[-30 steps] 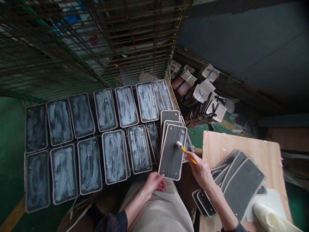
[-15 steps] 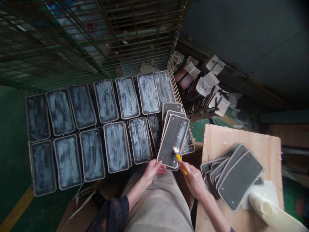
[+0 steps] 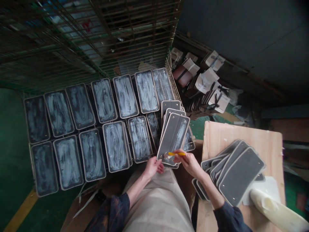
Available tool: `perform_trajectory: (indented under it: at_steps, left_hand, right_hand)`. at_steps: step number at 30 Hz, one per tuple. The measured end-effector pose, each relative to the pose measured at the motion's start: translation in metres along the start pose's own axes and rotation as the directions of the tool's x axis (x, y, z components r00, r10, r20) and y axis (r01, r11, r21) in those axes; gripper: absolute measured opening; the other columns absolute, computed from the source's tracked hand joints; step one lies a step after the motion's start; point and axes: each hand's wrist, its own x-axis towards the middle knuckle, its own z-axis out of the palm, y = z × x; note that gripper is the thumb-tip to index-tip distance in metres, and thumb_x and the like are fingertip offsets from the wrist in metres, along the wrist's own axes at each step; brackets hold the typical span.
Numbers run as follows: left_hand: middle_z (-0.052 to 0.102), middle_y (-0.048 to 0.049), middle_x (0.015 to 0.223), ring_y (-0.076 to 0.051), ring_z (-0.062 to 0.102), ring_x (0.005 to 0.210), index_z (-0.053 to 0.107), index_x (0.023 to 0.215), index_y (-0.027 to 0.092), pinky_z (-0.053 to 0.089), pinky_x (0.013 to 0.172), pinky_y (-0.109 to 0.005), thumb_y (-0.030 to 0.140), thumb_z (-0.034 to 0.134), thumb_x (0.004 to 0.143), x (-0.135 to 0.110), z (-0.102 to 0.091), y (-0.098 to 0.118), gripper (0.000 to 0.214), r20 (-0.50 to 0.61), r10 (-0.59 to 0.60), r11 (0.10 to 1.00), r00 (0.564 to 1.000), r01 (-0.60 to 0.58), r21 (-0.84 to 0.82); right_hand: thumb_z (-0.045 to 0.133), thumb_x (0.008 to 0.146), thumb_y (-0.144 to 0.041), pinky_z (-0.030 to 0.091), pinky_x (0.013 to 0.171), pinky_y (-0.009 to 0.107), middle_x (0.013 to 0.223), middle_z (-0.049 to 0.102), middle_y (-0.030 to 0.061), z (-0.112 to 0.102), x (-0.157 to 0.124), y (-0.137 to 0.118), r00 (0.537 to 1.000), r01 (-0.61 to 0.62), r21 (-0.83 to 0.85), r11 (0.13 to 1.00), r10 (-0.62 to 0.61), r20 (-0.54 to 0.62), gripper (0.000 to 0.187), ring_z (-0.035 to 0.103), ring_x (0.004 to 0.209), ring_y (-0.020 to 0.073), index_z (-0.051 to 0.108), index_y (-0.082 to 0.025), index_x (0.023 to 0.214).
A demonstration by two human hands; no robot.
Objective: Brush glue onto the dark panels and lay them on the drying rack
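Head view: one dark grey rectangular panel, rounded corners, pale edging, metal studs at the corners, white streaks along its right side; lies slantwise on top of further panels at the right end of a wire rack. One yellow-handled brush, held in the closed right hand, its head at the panel's near end. Left hand: half curled, thumb at the near-left corner; whether it grips cannot be told. Leftward on the rack: white-smeared panels, two rows. To the right: wooden desk bearing a fanned pile of grey panels and a cream-coloured container. Beyond the rack: strapped bundles.
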Motion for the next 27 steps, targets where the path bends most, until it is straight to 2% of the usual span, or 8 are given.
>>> perform_trajectory:
  at_steps: [3, 7, 11, 15, 18, 20, 24, 27]
  left_hand:
    - [0.062, -0.0003, 0.056, -0.016, 0.063, 0.043, 0.048, 0.076, 0.016, 0.047, 0.038, -0.024, 0.056, 0.06, 0.074, 0.003, 0.002, -0.002, 0.042, -0.012, -0.002, 1.0, 1.0, 0.002, 0.025]
    - [0.061, -0.0003, 0.056, -0.016, 0.062, 0.043, 0.048, 0.075, 0.015, 0.046, 0.037, -0.022, 0.057, 0.058, 0.075, 0.005, 0.002, -0.002, 0.043, -0.013, 0.005, 0.999, 1.0, -0.004, 0.041]
    - [0.061, -0.0003, 0.058, -0.015, 0.063, 0.045, 0.047, 0.076, 0.016, 0.047, 0.039, -0.023, 0.057, 0.06, 0.072, 0.006, 0.002, -0.004, 0.043, -0.038, 0.024, 1.0, 0.999, -0.023, 0.019]
    - [0.06, 0.0009, 0.058, -0.015, 0.062, 0.044, 0.044, 0.077, 0.019, 0.045, 0.037, -0.022, 0.057, 0.055, 0.076, 0.007, 0.004, -0.01, 0.041, -0.131, 0.098, 0.995, 0.987, -0.093, 0.043]
    - [0.06, 0.0015, 0.057, -0.014, 0.06, 0.042, 0.042, 0.075, 0.02, 0.043, 0.035, -0.021, 0.057, 0.05, 0.079, 0.009, 0.004, -0.013, 0.038, -0.134, 0.118, 0.991, 0.984, -0.109, 0.073]
    - [0.059, 0.0022, 0.056, -0.014, 0.06, 0.041, 0.042, 0.075, 0.02, 0.043, 0.035, -0.02, 0.055, 0.049, 0.081, 0.01, 0.004, -0.013, 0.036, -0.119, 0.121, 0.99, 0.985, -0.112, 0.083]
    - [0.059, 0.0029, 0.057, -0.013, 0.06, 0.042, 0.042, 0.075, 0.02, 0.043, 0.036, -0.02, 0.051, 0.047, 0.083, 0.01, 0.001, -0.011, 0.032, -0.096, 0.127, 0.99, 0.987, -0.119, 0.078]
    - [0.061, 0.0021, 0.059, -0.013, 0.061, 0.043, 0.04, 0.073, 0.021, 0.044, 0.038, -0.02, 0.05, 0.048, 0.083, 0.009, 0.001, -0.009, 0.032, -0.068, 0.117, 0.992, 0.991, -0.113, 0.064]
  right_hand:
    - [0.042, 0.095, -0.042, 0.055, 0.068, 0.029, 0.075, 0.067, 0.0025, -0.025, 0.036, 0.003, 0.983, 0.096, -0.021, 0.995, -0.098, -0.158, 0.03, 0.067, 0.07, 0.0173, 0.057, -0.019, 0.108]
    - [0.041, 0.096, -0.038, 0.054, 0.071, 0.029, 0.08, 0.067, 0.0032, -0.049, 0.068, -0.002, 0.905, 0.186, -0.191, 0.964, -0.244, -0.348, 0.027, 0.067, 0.075, 0.0173, 0.056, -0.02, 0.111]
    - [0.042, 0.096, -0.03, 0.052, 0.076, 0.029, 0.091, 0.068, 0.0044, -0.057, 0.083, -0.008, 0.841, 0.212, -0.371, 0.904, -0.362, -0.402, 0.025, 0.066, 0.084, 0.017, 0.055, -0.022, 0.116]
    - [0.043, 0.096, -0.026, 0.05, 0.08, 0.029, 0.101, 0.067, 0.0061, -0.053, 0.094, -0.007, 0.826, 0.262, -0.513, 0.818, -0.465, -0.319, 0.025, 0.065, 0.091, 0.0183, 0.056, -0.022, 0.117]
    - [0.041, 0.096, -0.023, 0.05, 0.079, 0.03, 0.103, 0.066, 0.0077, -0.041, 0.09, -0.001, 0.866, 0.283, -0.571, 0.771, -0.461, -0.193, 0.027, 0.064, 0.091, 0.0198, 0.056, -0.022, 0.118]
    - [0.04, 0.096, -0.022, 0.051, 0.077, 0.031, 0.1, 0.066, 0.0083, -0.028, 0.077, 0.002, 0.9, 0.289, -0.584, 0.759, -0.422, -0.103, 0.027, 0.064, 0.087, 0.0202, 0.055, -0.022, 0.119]
    - [0.039, 0.095, -0.019, 0.05, 0.073, 0.031, 0.093, 0.065, 0.0078, 0.0, 0.034, 0.003, 0.947, 0.299, -0.538, 0.788, -0.315, 0.065, 0.028, 0.063, 0.081, 0.0199, 0.053, -0.021, 0.12]
    - [0.039, 0.097, -0.022, 0.05, 0.076, 0.03, 0.097, 0.065, 0.0072, 0.018, 0.003, -0.001, 0.968, 0.25, -0.393, 0.885, -0.237, 0.084, 0.025, 0.064, 0.085, 0.0192, 0.055, -0.022, 0.116]
